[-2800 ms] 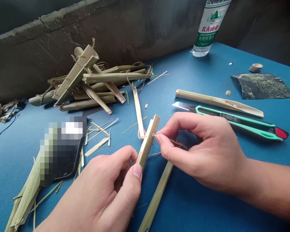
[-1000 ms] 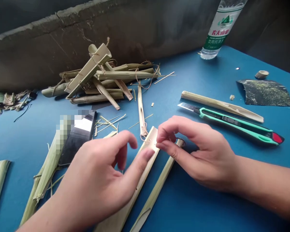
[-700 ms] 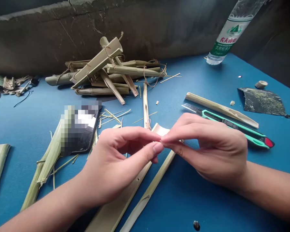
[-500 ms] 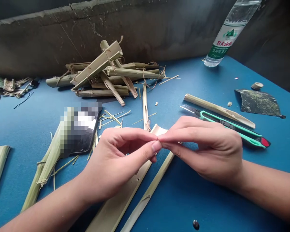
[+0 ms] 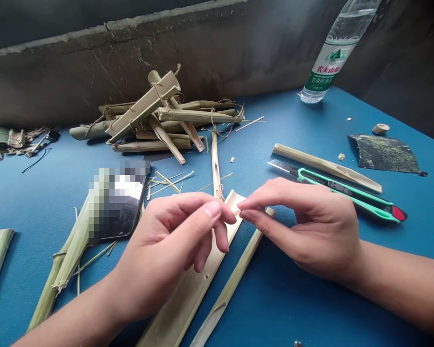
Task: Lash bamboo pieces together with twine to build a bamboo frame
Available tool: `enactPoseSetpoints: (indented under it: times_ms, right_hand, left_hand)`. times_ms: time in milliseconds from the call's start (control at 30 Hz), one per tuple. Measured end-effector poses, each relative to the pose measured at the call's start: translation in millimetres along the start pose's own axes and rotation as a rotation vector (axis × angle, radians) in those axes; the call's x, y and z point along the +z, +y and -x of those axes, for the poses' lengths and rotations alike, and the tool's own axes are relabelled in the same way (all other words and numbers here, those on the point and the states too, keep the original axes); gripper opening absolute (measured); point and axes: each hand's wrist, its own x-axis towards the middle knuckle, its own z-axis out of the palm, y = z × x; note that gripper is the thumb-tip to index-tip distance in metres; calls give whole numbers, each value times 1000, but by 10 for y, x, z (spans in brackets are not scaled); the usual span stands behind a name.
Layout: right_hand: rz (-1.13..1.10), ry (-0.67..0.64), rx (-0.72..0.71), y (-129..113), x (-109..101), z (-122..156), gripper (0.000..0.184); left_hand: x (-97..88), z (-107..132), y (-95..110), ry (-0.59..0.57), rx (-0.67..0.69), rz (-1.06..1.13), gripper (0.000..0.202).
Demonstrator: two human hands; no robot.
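Observation:
In the head view my left hand [image 5: 177,241] hovers over a split bamboo strip [image 5: 183,299], its thumb lying across the bent index finger. Whether anything is caught under that thumb cannot be seen. Opposite it, my right hand [image 5: 304,221] pinches a thin brown strand [image 5: 236,212] between thumb and index finger; only a tiny end shows near the left fingertips. Beneath the hands, a narrower bamboo stick [image 5: 235,279] lies beside the wide strip. A bamboo piece tied with twine [image 5: 216,159] touches the strip's far end.
A green utility knife [image 5: 347,193] with its blade out lies right of my right hand, beside a bamboo piece [image 5: 325,166]. Tied bamboo pieces [image 5: 144,115] are heaped by the wall. A phone [image 5: 125,207] sits left, a water bottle [image 5: 329,62] far right.
The fingertips of both hands were pressed together and have parted slightly. My left thumb has slid back along the index finger. My right hand keeps its pinch. The view has shifted a little.

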Motion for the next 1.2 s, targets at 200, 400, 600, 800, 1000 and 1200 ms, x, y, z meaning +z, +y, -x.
enactPoseSetpoints:
  times_ms: [200,400,600,800,1000,1200]
  right_hand:
    - [39,-13,-71,8,-1,19,20]
    - [83,-39,-148,25,-20,23,23]
    - [73,-43,-125,-4,-19,22,18]
    - [90,-29,-141,1,-16,11,15]
    - [79,-75,-137,4,-21,17,18]
    - [88,-38,-87,-20,-12,30,15]
  left_hand:
    - [45,-19,-2,-17,-71,-39,33]
    - [58,-35,41,3,-102,-63,14]
    - [38,-24,14,25,-49,-25,12]
    - [74,-31,11,-34,-130,-47,44]
    - [105,-42,87,-18,-43,-180,28]
    - [74,-18,55,15,-88,-131,16]
